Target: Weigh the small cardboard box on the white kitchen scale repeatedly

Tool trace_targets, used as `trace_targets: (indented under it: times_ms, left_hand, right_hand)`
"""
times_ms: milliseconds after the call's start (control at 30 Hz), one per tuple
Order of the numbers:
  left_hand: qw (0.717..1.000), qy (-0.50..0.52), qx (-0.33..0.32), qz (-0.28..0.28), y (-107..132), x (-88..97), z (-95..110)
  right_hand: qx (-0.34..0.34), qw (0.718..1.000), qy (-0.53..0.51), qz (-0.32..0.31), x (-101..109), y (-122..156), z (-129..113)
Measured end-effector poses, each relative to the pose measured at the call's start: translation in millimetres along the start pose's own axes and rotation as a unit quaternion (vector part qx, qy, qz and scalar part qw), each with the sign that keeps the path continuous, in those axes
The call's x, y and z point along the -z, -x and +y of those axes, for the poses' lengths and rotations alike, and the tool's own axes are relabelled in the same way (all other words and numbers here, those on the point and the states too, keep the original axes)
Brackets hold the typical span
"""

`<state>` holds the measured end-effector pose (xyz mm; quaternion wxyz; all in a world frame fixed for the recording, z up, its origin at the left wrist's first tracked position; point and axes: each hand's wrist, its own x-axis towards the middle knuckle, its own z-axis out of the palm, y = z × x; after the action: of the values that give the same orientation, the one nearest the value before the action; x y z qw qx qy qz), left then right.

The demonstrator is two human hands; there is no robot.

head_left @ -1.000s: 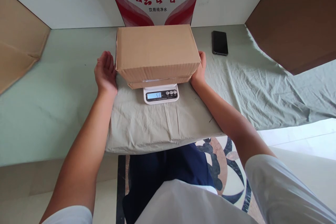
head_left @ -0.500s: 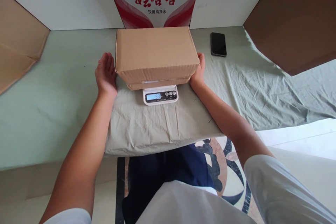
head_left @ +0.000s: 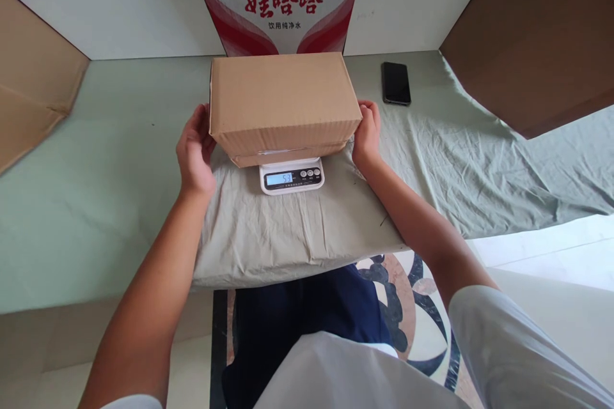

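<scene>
A closed brown cardboard box point(head_left: 285, 92) rests on a small white digital scale point(head_left: 293, 190), whose lit display appears to read 53. At the box's left end is my left hand point(head_left: 196, 153), its fingers curved in against the side and partly hidden by the box. My right hand point(head_left: 367, 134) is at the opposite end, fingers bent around the lower right corner, with some fingertips out of sight. Most of the scale's platform is covered by the box.
Behind the box stands a white and red carton point(head_left: 288, 6) against the wall. A black phone point(head_left: 396, 83) lies to the right on the green cloth point(head_left: 119, 204). Large cardboard boxes flank the table, one at left point(head_left: 38, 77) and one at right point(head_left: 537, 45).
My left hand has turned from a flat, open palm to fingers curled in at the box's side. My right hand has shifted slightly outward at its corner. The box stays on the scale.
</scene>
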<state>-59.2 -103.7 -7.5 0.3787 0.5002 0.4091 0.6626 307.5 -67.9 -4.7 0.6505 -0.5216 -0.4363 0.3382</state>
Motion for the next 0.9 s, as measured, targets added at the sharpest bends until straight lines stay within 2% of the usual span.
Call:
trace_targets:
  times_ms: [100, 200, 367, 500, 633, 767, 900]
  left_hand:
    - [0.996, -0.044, -0.079, -0.026, 6.7, 4.8, 8.7]
    - [0.987, -0.082, -0.129, -0.040, 13.7, 8.0, 14.8]
    - [0.990, -0.090, -0.111, -0.010, 22.1, 4.9, 18.3]
    - [0.984, -0.099, -0.144, -0.014, 25.8, -2.7, 20.7]
    - [0.976, -0.152, -0.155, -0.005, 30.2, -8.6, 28.0]
    - [0.955, -0.234, -0.178, -0.031, 30.4, -9.7, 37.2]
    - [0.958, -0.218, -0.181, -0.049, 23.6, -12.3, 44.1]
  right_hand:
    - [-0.036, 0.999, -0.016, -0.006, 7.7, 0.1, -18.4]
    - [-0.015, 0.999, -0.023, -0.035, 11.1, 4.8, -37.6]
    - [-0.019, 0.997, -0.049, -0.059, 4.2, 33.7, -57.3]
    - [-0.037, 0.996, -0.044, -0.064, -5.4, 62.6, -63.1]
    - [-0.011, 0.997, -0.024, -0.073, -16.1, 81.6, -63.7]
    - [0.017, 0.996, -0.026, -0.082, -23.9, 87.5, -59.9]
    - [0.051, 0.994, -0.024, -0.095, -25.3, 74.5, -59.8]
